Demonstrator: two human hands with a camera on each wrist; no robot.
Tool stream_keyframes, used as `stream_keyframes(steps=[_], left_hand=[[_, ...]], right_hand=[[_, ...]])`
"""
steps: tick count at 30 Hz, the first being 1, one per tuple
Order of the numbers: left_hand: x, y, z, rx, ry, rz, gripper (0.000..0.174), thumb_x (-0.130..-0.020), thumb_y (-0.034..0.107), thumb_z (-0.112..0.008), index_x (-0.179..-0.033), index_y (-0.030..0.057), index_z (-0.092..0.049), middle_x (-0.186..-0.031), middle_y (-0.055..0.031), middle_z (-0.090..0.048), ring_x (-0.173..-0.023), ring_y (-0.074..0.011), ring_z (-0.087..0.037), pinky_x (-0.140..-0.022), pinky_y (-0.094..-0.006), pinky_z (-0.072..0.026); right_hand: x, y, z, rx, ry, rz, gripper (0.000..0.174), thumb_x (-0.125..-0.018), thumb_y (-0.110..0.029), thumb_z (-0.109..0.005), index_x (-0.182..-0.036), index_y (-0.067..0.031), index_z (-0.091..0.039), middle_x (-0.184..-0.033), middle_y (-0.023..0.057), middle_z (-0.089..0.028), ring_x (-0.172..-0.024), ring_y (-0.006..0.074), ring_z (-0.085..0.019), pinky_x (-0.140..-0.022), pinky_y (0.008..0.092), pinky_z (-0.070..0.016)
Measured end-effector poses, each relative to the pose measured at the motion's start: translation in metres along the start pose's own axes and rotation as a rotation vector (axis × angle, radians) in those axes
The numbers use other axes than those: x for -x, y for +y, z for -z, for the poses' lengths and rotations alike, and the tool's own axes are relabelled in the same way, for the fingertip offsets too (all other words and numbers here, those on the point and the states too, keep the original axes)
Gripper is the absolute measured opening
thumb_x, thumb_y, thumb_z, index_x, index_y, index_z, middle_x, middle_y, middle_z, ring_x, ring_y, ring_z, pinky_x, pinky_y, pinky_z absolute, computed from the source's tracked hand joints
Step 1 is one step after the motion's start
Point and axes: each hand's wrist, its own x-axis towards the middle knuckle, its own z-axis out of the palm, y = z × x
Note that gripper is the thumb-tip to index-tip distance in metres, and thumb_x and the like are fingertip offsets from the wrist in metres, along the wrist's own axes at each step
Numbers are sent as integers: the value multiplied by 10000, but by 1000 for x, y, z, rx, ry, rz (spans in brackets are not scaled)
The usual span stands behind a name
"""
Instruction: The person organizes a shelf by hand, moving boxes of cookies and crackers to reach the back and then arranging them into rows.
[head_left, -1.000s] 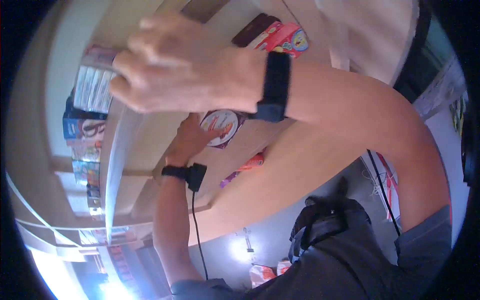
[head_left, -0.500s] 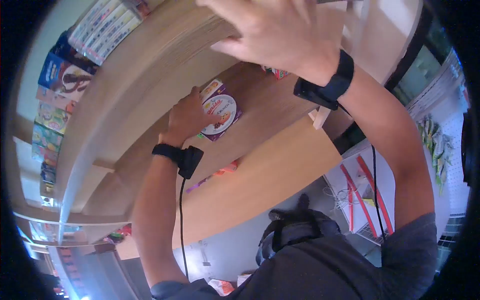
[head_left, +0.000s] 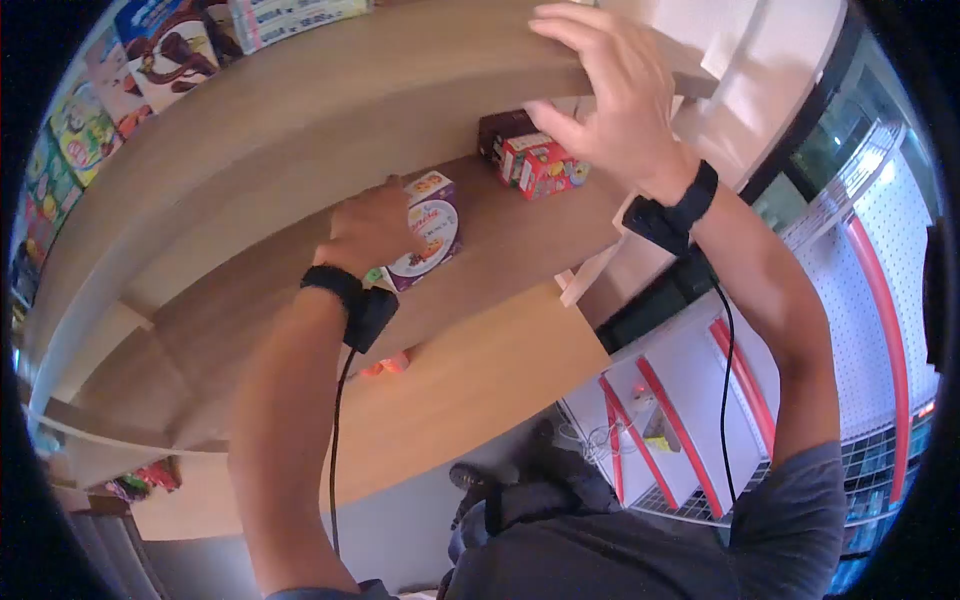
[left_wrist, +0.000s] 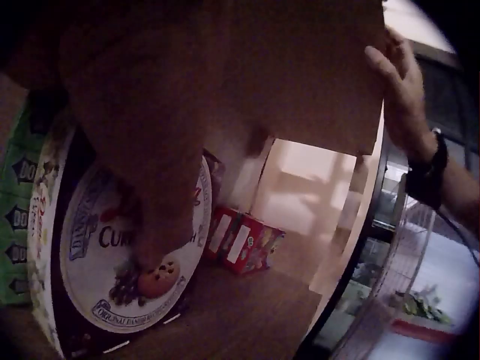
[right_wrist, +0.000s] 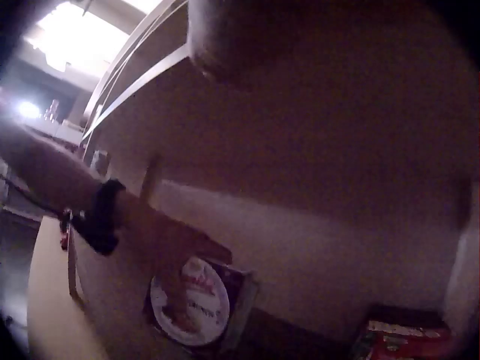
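On the lower shelf (head_left: 500, 225) stands a purple and white cookie box (head_left: 436, 240), its front showing a round white label with cookies. My left hand (head_left: 368, 226) holds it at its left side, with the thumb over the front, which hides part of the label in the left wrist view. Raised at the right, my right hand (head_left: 622, 115) has its fingers spread at the edge of the upper shelf (head_left: 400, 75) and holds nothing. Green boxes (left_wrist: 18, 232) stand behind the cookie box.
Farther right on the lower shelf are a red box (head_left: 545, 165) and a dark box beside it. Books or packets (head_left: 165, 50) line the upper shelf. At the right stands a white rack (head_left: 800, 330) with red strips. Cables hang from both wrists.
My right hand has swung from the left over to the right end of the upper shelf. The head view has turned, showing more of the rack. My left hand stays at the cookie box.
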Motion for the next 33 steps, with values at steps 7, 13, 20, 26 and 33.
stream_keyframes(steps=[7,13,20,26,33], left_hand=[[9,9,2,1,79,50,868,-671,422,-948,-1327,-17,-587,-1226,-236,-731,-1156,-377,-723,-989,-448,-596],[10,20,11,-38,-39,168,865,-665,412,-943,-1327,-8,-579,-1204,-230,-738,-1139,-365,-731,-975,-443,-600],[4,16,-1,-13,-6,175,824,-684,412,-922,-1309,-13,-592,-1160,-229,-743,-1117,-391,-730,-961,-472,-602],[3,17,-9,-91,68,130,848,-692,493,-904,-1289,-19,-587,-1111,-211,-750,-1080,-393,-739,-924,-486,-608],[4,19,-11,-73,42,198,918,-652,533,-929,-1298,-3,-556,-1129,-228,-754,-1053,-397,-752,-912,-479,-610]], right_hand=[[76,12,-31,-249,-92,680,392,-894,-245,-726,-1265,-158,-635,-1328,126,-655,-1242,303,-641,-1118,473,-481],[142,80,-80,-139,-797,150,797,-836,-368,-824,-1496,-61,-496,-1582,204,-471,-1466,403,-461,-1190,585,-399],[177,89,-91,-23,-1103,-97,1148,-764,-472,-885,-1649,-45,-291,-1628,243,-398,-1454,418,-452,-1195,532,-398],[185,106,-101,-154,-982,-138,1051,-744,-402,-907,-1580,-46,-378,-1482,218,-489,-1378,416,-510,-1124,544,-451],[186,106,-112,-311,-996,-221,871,-754,-395,-899,-1457,-55,-512,-1358,234,-593,-1290,410,-574,-1095,504,-465]])
